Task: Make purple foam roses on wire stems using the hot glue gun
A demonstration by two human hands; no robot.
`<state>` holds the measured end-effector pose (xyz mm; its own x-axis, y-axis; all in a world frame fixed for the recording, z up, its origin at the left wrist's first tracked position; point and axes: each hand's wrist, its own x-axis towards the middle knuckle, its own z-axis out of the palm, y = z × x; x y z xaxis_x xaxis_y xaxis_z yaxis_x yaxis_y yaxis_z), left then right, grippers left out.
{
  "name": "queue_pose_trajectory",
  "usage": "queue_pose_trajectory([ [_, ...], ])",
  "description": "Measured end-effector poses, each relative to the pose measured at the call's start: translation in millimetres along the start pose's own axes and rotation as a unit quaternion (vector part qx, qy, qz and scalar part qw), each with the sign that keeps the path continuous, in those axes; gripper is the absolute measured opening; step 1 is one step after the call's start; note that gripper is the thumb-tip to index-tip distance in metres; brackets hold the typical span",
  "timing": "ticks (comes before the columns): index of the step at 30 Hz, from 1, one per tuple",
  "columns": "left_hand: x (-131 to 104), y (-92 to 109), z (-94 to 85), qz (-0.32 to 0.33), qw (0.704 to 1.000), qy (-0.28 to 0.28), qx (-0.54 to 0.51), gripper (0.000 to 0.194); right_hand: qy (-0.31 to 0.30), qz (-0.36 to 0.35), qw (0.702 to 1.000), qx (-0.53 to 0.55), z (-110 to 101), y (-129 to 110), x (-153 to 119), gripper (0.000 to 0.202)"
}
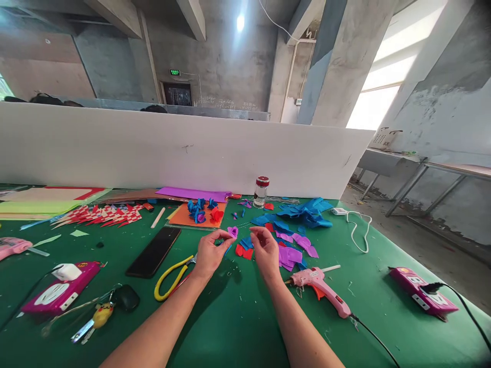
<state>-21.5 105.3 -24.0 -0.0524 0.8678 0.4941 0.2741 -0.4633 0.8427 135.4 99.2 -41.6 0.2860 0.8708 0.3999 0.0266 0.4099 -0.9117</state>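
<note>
My left hand (209, 251) pinches a small purple paper flower (232, 232) between thumb and fingertips. A short distance to its right, my right hand (265, 250) has thumb and finger pressed together; whatever is between them, if anything, is too small to make out. Cut petals lie around the right hand: purple pieces (288, 255), red pieces (244, 251) and a heap of blue crepe paper (307, 212). Behind the left hand, blue, red and purple flowers rest on an orange sheet (183, 216). Yellow-handled pliers (172, 278) lie partly under my left wrist.
A pink glue gun (321, 287) lies right of my right forearm, its cord running to the front edge. Also on the green table are a black phone (154, 251), keys (102, 314), power strips (422, 290) and a red-capped jar (261, 191). A white partition (184, 148) stands behind.
</note>
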Motion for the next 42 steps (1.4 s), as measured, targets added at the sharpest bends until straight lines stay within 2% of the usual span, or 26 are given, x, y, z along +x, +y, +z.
queue_pose_trajectory([
  [3,2,-2,-0.4,-0.010,1.000,-0.001,-0.014,0.011,0.081,0.035,0.995,0.034,-11,-9,4,0.029],
  [6,4,-6,1.2,-0.024,0.999,-0.013,-0.035,0.013,0.103,0.038,0.991,0.074,-32,-30,6,0.028],
  [9,4,-7,3.2,-0.024,0.995,-0.045,-0.088,0.016,0.082,0.033,0.993,0.075,-57,-51,6,0.027],
  [12,3,-5,3.9,-0.022,0.992,-0.072,-0.099,0.016,0.065,0.049,0.996,0.034,-77,-60,9,0.030],
  [14,2,-3,3.7,-0.024,0.993,-0.070,-0.091,0.017,0.024,0.055,0.998,-0.016,-86,-57,13,0.032],
  [16,3,0,3.2,-0.037,0.992,-0.066,-0.105,0.018,-0.047,0.054,0.994,-0.084,-92,-49,20,0.031],
  [18,3,3,2.4,-0.058,0.986,-0.064,-0.141,0.019,-0.119,0.037,0.975,-0.185,-93,-39,27,0.029],
  [20,3,4,1.6,-0.066,0.979,-0.059,-0.182,0.017,-0.171,0.009,0.935,-0.311,-92,-29,34,0.025],
  [23,3,4,0.9,-0.058,0.969,-0.048,-0.235,0.015,-0.209,-0.013,0.879,-0.428,-88,-16,44,0.019],
  [28,4,3,-0.1,-0.072,0.969,-0.043,-0.233,0.019,-0.237,-0.004,0.842,-0.484,-85,-4,55,0.015],
  [35,1,11,0.9,-0.071,0.977,-0.100,-0.172,0.016,-0.291,0.014,0.797,-0.530,-83,1,58,0.009],
  [42,2,4,7.7,-0.063,0.981,-0.130,-0.130,0.013,-0.299,0.013,0.777,-0.554,-85,-2,58,0.009],
])
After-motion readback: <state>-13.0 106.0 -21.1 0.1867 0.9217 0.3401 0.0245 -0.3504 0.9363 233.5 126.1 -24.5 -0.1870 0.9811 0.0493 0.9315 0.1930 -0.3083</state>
